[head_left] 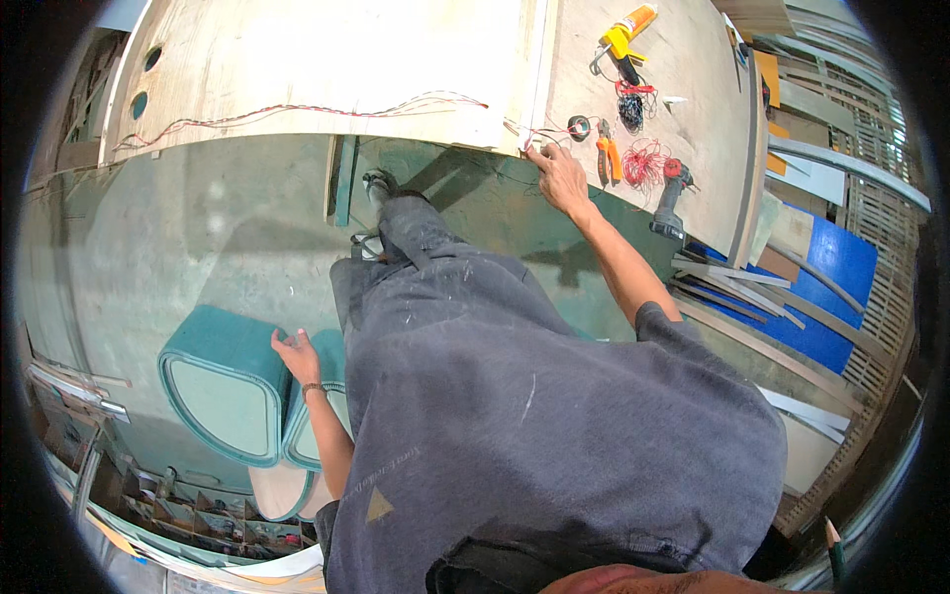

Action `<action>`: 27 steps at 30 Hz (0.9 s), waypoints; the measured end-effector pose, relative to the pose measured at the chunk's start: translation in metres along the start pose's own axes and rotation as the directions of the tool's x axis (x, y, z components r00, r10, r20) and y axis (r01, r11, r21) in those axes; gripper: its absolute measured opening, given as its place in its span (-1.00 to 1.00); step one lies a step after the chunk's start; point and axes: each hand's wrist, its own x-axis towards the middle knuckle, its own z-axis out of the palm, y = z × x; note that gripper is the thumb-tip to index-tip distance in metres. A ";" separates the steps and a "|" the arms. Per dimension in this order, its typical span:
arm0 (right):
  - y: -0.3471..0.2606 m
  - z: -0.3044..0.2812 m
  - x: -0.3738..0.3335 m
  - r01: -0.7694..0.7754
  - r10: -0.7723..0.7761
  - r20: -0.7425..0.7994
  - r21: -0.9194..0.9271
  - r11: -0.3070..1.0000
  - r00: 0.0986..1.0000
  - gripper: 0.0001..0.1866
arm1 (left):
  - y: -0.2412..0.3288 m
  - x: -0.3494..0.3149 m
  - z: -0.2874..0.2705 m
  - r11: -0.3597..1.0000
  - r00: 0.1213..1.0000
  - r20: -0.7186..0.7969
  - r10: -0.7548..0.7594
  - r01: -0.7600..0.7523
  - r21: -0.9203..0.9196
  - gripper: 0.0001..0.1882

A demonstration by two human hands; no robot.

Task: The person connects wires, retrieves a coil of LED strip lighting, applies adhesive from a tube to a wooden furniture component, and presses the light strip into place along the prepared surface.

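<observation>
My right hand (pixel 562 180) reaches to the edge of the workbench. Its thumb and index finger close on the end of a thin wire (pixel 544 133) beside the corner of a pale wooden panel (pixel 327 59); the exact grip is too small to make out. Red and dark wires (pixel 287 107) run along the panel to a small hole. Away from the bench, my left hand (pixel 297 354) hangs with bent fingers apart and nothing in it. Below it is a teal rounded case (pixel 223 381) with a pale face; I cannot tell whether they touch.
On the bench (pixel 693 119) lie a yellow caulking gun (pixel 626 35), a roll of black tape (pixel 579 127), orange-handled pliers (pixel 609 156), a tangle of red wire (pixel 645 164) and a cordless drill (pixel 673 198). Wood strips (pixel 737 285) and a blue sheet (pixel 836 267) lie at right.
</observation>
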 end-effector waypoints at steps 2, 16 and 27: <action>0.003 -0.008 0.005 0.044 -0.041 0.071 -0.048 0.998 0.997 -0.52 | 0.036 0.006 -0.004 0.994 0.995 0.023 0.094 -0.093 -0.053 -0.33; 0.036 0.003 0.003 -0.266 0.335 -0.002 0.605 0.750 0.942 -0.68 | 0.390 -0.070 0.103 0.479 0.393 0.284 0.875 -0.793 -0.377 -0.72; 0.041 -0.011 0.014 -0.106 0.185 -0.118 0.485 0.868 0.976 -0.73 | 0.443 -0.106 0.227 0.301 0.305 0.499 0.811 -0.949 0.091 -0.43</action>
